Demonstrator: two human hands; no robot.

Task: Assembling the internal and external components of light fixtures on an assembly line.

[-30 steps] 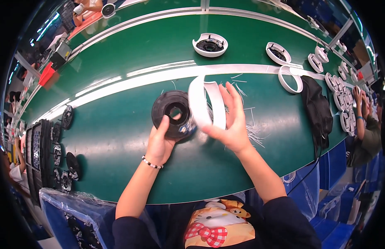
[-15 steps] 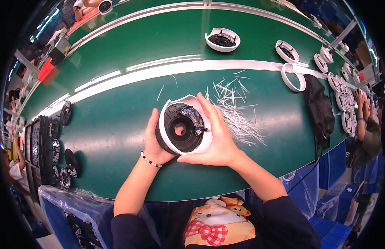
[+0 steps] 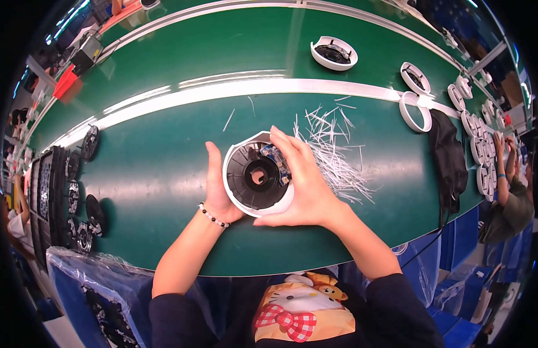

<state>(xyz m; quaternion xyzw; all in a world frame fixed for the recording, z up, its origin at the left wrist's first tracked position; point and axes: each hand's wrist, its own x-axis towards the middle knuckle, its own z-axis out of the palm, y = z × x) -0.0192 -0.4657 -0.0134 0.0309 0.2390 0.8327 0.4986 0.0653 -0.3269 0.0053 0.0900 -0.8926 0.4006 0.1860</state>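
Observation:
Over the near part of the green bench I hold a round white housing with both hands. A black ribbed disc with a round centre hole sits in it, its open side facing up. Beside the hole a small blue circuit board is fixed, partly covered by my fingers. My right hand is closed round the right side, fingers over the upper rim and thumb at the lower edge. My left hand supports the left side from below, its thumb raised off the rim; a fingertip shows through the hole.
Thin white strips lie heaped right of the housing. A white ring and a black bag lie further right. Another housing stands at the back. Black discs and a black tray are at the left.
The housing has turned and tilted slightly in my hands. My right fingers have shifted further over the circuit board, and my left thumb stands further from the rim.

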